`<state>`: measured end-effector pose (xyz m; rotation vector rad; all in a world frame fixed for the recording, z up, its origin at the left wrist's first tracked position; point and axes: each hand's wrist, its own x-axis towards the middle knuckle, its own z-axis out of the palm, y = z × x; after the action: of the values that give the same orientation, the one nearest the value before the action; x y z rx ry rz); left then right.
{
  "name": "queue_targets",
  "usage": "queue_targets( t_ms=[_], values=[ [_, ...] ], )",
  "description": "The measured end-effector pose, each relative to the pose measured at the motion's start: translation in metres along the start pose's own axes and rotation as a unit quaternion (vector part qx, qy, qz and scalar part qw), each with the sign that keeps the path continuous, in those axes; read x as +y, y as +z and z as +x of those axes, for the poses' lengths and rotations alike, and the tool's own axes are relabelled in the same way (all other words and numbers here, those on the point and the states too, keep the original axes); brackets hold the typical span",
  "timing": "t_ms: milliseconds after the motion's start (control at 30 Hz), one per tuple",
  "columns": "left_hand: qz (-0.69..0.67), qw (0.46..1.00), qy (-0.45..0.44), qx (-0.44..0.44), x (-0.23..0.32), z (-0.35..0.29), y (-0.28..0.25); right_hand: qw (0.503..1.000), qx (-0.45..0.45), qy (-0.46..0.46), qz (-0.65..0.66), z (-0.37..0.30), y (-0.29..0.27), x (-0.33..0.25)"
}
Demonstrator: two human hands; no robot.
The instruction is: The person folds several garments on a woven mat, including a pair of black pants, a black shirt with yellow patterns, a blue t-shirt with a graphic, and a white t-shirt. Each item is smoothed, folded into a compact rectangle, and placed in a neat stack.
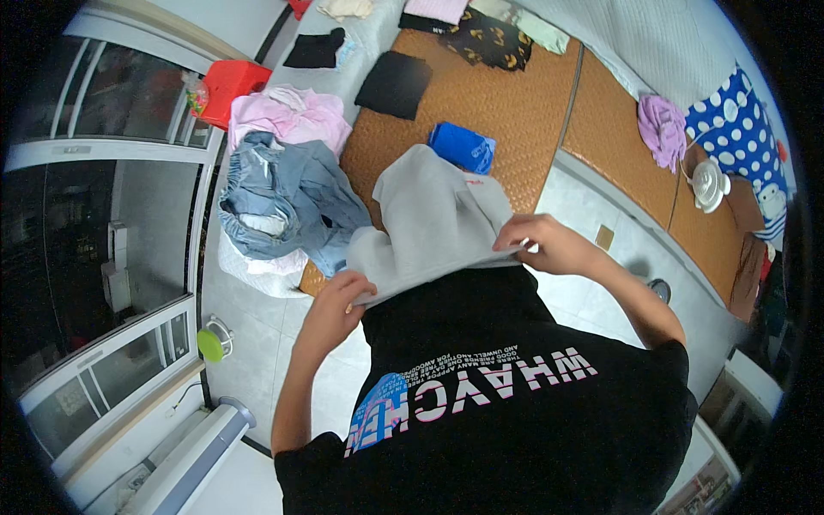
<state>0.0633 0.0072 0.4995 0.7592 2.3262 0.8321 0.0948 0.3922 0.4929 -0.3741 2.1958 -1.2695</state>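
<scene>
A light grey garment (433,215) of soft cloth is stretched out in front of my body, its near edge pulled into a straight line. My left hand (337,300) pinches that edge at its left end. At the right end, my right hand (554,244) grips the same edge between thumb and fingers. The far part of the garment lies on the brown woven mat (506,94), next to a blue packet (463,148). A small red mark shows near its far right side. Whether it is a sweatshirt or another top I cannot tell.
Left of the garment lie blue denim clothes (292,193) and pink cloth (287,116), with a red box (232,86) behind. A folded black cloth (394,84) and a patterned black cloth (487,40) lie farther back. Purple cloth (662,129) rests at right.
</scene>
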Motion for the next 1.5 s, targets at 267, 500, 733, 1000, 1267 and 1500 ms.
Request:
queue_targets(
  t_ms=[267,500,733,1000,1267,1500],
  values=[
    [-0.184,0.980,-0.068,-0.020,-0.026,-0.021,0.052,0.992,-0.008,-0.048,-0.120,-0.030,0.017,0.010],
    [-0.148,0.988,-0.042,-0.014,-0.045,0.006,0.045,0.993,0.048,-0.079,-0.073,0.001,0.014,0.050],
    [-0.246,0.946,-0.027,0.211,-0.093,0.086,-0.021,0.956,0.182,-0.046,0.224,0.100,-0.040,0.047],
    [-0.209,0.921,0.062,0.323,-0.080,0.120,-0.104,0.932,0.214,-0.155,0.247,0.162,-0.099,0.025],
    [0.100,0.955,0.115,0.254,-0.021,0.097,-0.143,0.939,0.183,-0.264,-0.118,0.148,-0.112,-0.058],
    [0.143,0.965,0.074,0.205,-0.018,0.087,-0.148,0.927,0.055,-0.275,-0.248,0.149,-0.123,-0.065]
  ],
)
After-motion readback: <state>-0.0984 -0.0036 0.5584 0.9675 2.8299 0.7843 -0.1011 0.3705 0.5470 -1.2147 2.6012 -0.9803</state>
